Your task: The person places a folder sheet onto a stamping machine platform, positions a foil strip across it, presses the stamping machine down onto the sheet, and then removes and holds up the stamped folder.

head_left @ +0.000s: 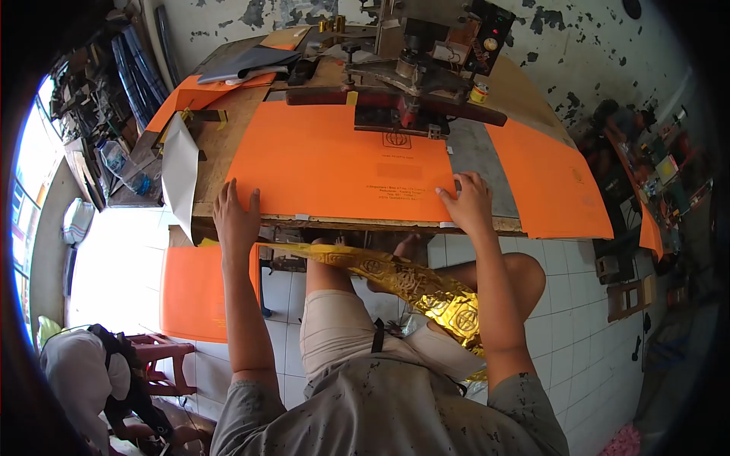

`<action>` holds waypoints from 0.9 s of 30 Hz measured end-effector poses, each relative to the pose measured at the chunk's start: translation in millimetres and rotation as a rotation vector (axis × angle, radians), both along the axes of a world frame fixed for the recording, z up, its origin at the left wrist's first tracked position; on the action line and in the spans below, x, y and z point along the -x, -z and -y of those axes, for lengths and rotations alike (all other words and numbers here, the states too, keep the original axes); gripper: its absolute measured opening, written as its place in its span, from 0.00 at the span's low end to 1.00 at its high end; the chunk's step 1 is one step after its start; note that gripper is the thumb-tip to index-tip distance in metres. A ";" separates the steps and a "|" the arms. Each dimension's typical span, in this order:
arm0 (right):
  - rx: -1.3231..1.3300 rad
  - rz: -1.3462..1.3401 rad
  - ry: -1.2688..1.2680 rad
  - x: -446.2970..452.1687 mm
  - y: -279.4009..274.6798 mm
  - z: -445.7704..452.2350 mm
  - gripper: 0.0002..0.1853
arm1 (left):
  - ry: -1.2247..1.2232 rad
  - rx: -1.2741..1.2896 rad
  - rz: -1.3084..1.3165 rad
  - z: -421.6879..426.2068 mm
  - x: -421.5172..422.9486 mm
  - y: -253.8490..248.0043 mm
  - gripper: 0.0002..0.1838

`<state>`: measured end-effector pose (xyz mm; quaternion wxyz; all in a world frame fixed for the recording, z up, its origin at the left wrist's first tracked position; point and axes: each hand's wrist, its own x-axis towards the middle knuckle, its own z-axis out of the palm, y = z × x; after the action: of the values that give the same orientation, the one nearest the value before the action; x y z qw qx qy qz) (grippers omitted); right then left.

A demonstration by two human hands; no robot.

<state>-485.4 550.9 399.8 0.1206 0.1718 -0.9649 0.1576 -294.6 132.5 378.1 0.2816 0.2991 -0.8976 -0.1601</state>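
On my feed, the orange sheet (319, 163) is lying flat in front of the press (407, 95), its far edge running in under the press head, the dark print nearest the press on the right. Left hand (237, 216) now: it's spread, thumb set apart, resting over the sheet's left edge, front-left of the press. Right hand (470, 201), front-right of the press: also spread, thumb on the sheet near the print, fingers at the right edge. Whether any fingertip is tucked underneath, I can't tell from here.

I judge this one light, thin and fairly stiff, like card: flat while supported, apt to bow if taken by one side, quick to skid, easy to crease at a corner. Best hold, I'd say, is right here, both side edges towards the front, thumbs off the print.

Edges, then. Over the sheet, the press crowds the far side; that's the tight spot. Straight out from the press towards me, the tabletop (228, 137) ends right by the sheet's front edge, and gold foil (403, 281) is draped just below it, so I'd mind a snag there. Left of the press, there's a strip of bare wood before the white paper (180, 171). Right of the press, a grey plate (480, 163) gives some room before the second sheet (551, 182), which overhangs the front.
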 end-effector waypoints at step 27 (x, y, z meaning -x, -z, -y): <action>0.982 0.366 -0.209 18.4 -25.1 -13.9 0.14 | 0.322 -0.845 -0.812 52.1 15.6 -52.9 0.34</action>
<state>-503.8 564.8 424.9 0.0000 0.1602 -0.7605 0.6292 -310.2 80.4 431.0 0.4306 0.1605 -0.6111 -0.6445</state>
